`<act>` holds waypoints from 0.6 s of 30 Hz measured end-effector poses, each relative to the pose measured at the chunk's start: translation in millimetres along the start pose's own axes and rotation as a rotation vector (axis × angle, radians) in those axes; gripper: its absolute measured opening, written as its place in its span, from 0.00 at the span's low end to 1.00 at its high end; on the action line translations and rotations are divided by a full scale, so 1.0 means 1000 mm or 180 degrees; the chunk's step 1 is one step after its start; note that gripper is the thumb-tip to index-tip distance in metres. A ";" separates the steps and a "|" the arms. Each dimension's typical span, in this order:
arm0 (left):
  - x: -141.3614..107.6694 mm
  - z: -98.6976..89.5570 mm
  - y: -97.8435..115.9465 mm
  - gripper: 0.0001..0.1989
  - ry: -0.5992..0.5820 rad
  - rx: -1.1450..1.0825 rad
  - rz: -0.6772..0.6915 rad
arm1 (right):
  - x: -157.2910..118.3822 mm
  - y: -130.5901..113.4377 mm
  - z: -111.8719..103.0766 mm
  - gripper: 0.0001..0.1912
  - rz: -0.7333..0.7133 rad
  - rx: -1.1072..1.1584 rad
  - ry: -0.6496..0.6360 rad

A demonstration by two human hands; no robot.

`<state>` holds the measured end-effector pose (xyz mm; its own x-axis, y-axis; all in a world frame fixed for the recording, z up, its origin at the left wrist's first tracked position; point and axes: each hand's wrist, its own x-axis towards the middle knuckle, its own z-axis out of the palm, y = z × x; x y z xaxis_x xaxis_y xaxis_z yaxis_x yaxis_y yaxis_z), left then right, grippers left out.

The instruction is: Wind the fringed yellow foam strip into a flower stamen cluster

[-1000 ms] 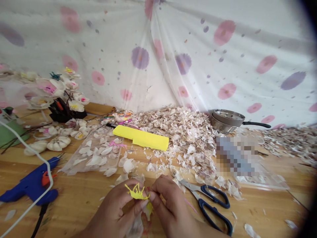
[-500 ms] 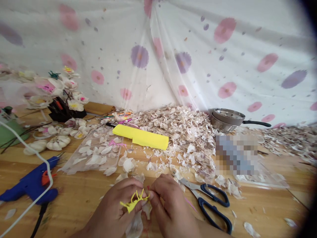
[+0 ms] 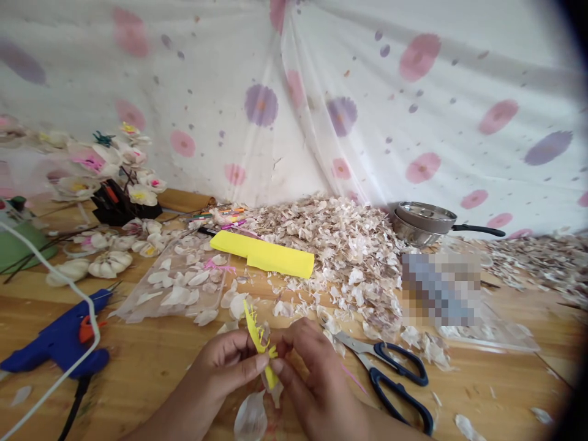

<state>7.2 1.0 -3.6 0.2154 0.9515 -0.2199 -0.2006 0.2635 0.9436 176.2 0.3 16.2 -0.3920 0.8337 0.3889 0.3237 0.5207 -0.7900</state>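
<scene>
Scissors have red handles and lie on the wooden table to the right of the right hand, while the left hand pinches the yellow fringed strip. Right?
Not quite: the handles are dark blue, not red, as the head view shows. The scissors do lie on the wooden table to the right of the right hand, and the left hand pinches the yellow fringed strip.

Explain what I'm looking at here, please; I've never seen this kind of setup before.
There is no machine: a person works with a bare left hand and right hand. Every picture comes from one camera on the person's head, facing forward and down. Together the hands pinch a yellow fringed strip. On the wooden table lie scissors to the right, a blue glue gun to the left, and, further back, a yellow sheet and a heap of pale dry flakes.
</scene>
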 end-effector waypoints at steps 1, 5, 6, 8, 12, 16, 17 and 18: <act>0.000 0.000 0.000 0.09 -0.0049 -0.0037 -0.0021 | 0.001 0.000 0.000 0.05 -0.0039 -0.0029 0.0026; -0.001 0.001 0.000 0.11 -0.0151 -0.0163 -0.0076 | 0.002 0.001 0.001 0.07 -0.0086 -0.0104 0.0061; -0.001 0.000 -0.001 0.11 -0.0138 -0.0160 -0.0062 | 0.002 0.001 0.001 0.07 -0.0088 -0.0112 0.0054; -0.001 0.000 -0.001 0.12 -0.0138 -0.0156 -0.0047 | 0.003 0.001 0.000 0.07 -0.0078 -0.0138 0.0049; -0.001 -0.003 -0.003 0.13 -0.0089 -0.0044 -0.0030 | 0.003 0.000 -0.001 0.06 -0.0025 -0.0176 -0.0008; 0.000 -0.005 -0.006 0.14 -0.0163 0.0071 0.0088 | 0.002 -0.001 -0.001 0.06 -0.0018 -0.0183 0.0047; 0.001 -0.005 -0.006 0.14 -0.0199 0.0090 0.0133 | 0.002 -0.001 -0.001 0.06 -0.0043 -0.0189 0.0076; 0.001 -0.004 -0.006 0.14 -0.0232 0.0119 0.0167 | 0.002 -0.001 -0.001 0.06 -0.0074 -0.0203 0.0109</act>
<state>4.4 0.8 -10.7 0.2747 0.9493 -0.1527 -0.1778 0.2063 0.9622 176.7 1.6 18.0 -0.3707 0.8265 0.4238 0.3694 0.5498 -0.7492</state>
